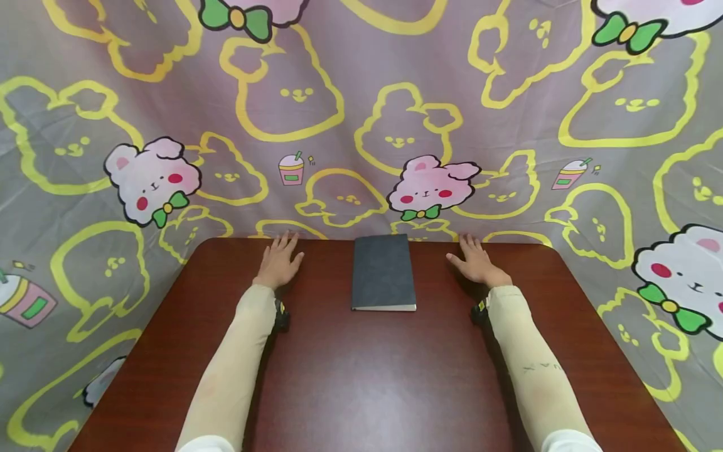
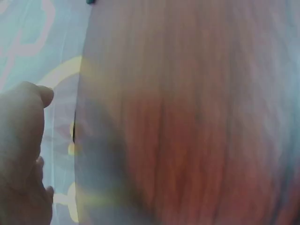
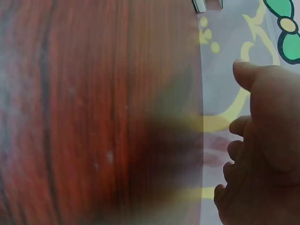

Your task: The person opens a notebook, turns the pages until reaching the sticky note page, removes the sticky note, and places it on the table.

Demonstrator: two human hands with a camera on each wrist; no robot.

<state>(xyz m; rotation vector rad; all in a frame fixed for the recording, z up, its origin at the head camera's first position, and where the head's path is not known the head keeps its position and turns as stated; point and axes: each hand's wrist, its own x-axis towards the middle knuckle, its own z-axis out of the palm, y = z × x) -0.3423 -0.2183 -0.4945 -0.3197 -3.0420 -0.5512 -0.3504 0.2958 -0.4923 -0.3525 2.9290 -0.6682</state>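
Observation:
A dark grey notebook (image 1: pixel 383 271) lies closed near the far edge of the table, between the two hands and apart from both. To its left, my left hand (image 1: pixel 278 260) is stretched out palm down at the table's far edge, fingers spread. On the other side my right hand (image 1: pixel 476 260) lies in much the same way, its thumb toward the notebook. Neither hand holds anything. The left wrist view shows the left hand (image 2: pixel 21 150) at its left border. In the right wrist view, a corner of the notebook (image 3: pixel 199 4) peeks in above the right hand (image 3: pixel 272 140).
The reddish-brown wooden table (image 1: pixel 373 383) has a glossy top. Behind it and along both sides hangs a grey cloth (image 1: pixel 350 75) printed with yellow outlines and cartoon animals. A small black wrist device (image 1: pixel 282 316) sits by the left sleeve, another device (image 1: pixel 480 312) by the right.

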